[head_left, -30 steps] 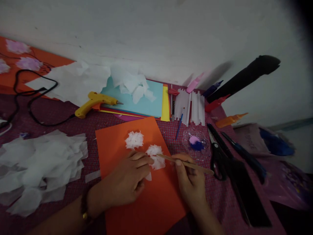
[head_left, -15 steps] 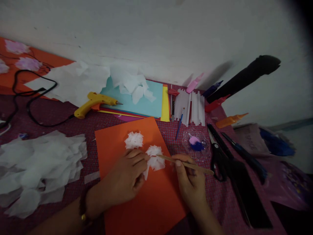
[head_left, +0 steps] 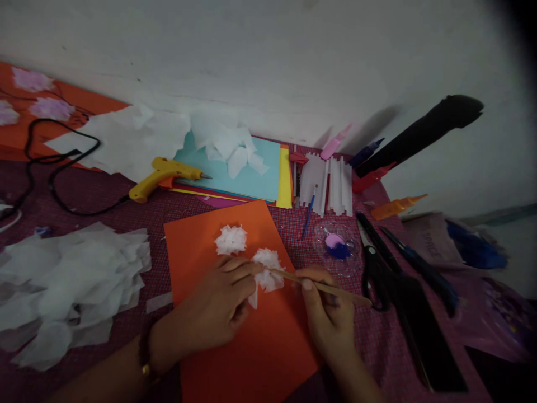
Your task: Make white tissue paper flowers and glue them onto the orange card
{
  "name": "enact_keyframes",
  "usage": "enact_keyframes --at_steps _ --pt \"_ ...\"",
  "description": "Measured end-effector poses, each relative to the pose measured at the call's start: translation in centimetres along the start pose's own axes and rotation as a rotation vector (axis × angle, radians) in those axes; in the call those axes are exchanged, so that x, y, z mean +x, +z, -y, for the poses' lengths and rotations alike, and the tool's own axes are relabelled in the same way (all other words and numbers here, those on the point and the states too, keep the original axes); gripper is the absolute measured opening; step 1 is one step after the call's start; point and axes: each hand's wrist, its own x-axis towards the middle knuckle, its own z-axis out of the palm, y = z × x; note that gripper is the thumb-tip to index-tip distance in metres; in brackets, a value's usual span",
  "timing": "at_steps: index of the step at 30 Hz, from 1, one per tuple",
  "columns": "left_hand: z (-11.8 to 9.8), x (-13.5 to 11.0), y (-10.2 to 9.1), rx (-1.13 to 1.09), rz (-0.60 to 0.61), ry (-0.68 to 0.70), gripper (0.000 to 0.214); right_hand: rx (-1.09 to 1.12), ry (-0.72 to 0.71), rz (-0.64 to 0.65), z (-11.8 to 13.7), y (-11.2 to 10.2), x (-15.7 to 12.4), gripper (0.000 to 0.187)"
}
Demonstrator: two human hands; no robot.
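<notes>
An orange sheet of card (head_left: 268,347) lies in front of me. It bears a white tissue-paper flower (head_left: 230,239) and, nearer me, a second white tissue flower (head_left: 267,258). My left hand (head_left: 220,299), with a dark beaded bracelet at the wrist, has its fingers curled against this nearer flower; a pointed bit of tissue paper (head_left: 253,299) sticks out under the fingertips, which are partly hidden. In my right hand (head_left: 329,308) a thin wooden stick (head_left: 346,293) is pinched between thumb and fingers. Its far tip touches the nearer flower beside my left fingertips.
Cut tissue pieces (head_left: 71,280) are heaped at left. A yellow glue gun (head_left: 163,174) rests by coloured paper (head_left: 247,187). To the right are a brush (head_left: 309,212), a paint dish (head_left: 338,246), scissors (head_left: 373,274), a phone (head_left: 432,336) and paint bottles (head_left: 396,207).
My left fingers have shifted slightly to the right, over the nearer flower. The wooden stick has moved slightly to the right and its tip still meets the flower.
</notes>
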Motion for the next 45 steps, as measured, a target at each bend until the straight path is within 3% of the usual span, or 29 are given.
enact_keyframes --at_steps 14,16,18,20,22,24,26,29,31,32,38,45 --pt "-0.1 0.0 0.0 -0.029 -0.015 0.042 0.021 -0.032 0.049 0.004 -0.3 0.3 0.2 0.014" --pt "-0.1 -0.3 -0.5 -0.118 -0.097 0.024 0.02 -0.03 0.068 0.0 -0.4 0.3 0.2 0.014" --pt "-0.3 -0.4 -1.5 -0.251 -0.256 -0.054 0.015 -0.02 0.08 -0.008 -0.6 0.3 0.2 0.015" --pt "-0.6 -0.1 -2.7 -0.406 -0.416 -0.213 0.009 0.013 0.086 -0.01 -0.7 0.4 0.3 0.015" --pt "-0.9 0.6 -3.7 -0.588 -0.482 -0.391 0.006 0.05 0.09 -0.006 -0.7 0.5 0.4 0.015" --pt "-1.0 1.6 -3.8 -0.765 -0.404 -0.494 0.012 0.071 0.09 -0.007 -0.7 0.6 0.6 0.015" --pt "-0.7 2.6 -3.3 -0.879 -0.198 -0.487 0.015 0.079 0.086 -0.002 -0.7 0.6 0.7 0.015" --pt "0.3 3.5 -2.3 -0.875 0.201 -0.422 0.013 0.1 0.086 0.01 -0.8 0.7 0.8 0.015" --pt "1.1 3.6 -2.1 -0.795 0.316 -0.396 0.013 0.141 0.106 0.003 -0.8 0.9 0.9 0.015" --pt "1.4 3.6 -2.2 -0.753 0.305 -0.384 0.014 0.168 0.12 -0.006 -0.9 0.9 0.9 0.015" --pt "2.7 4.1 -2.7 -0.682 -0.024 -0.372 0.022 0.257 0.204 -0.065 -1.4 1.2 0.9 0.017" --pt "2.2 4.6 -2.0 -0.756 -0.077 -0.481 0.021 0.257 0.264 -0.082 -2.6 1.3 1.0 0.02"
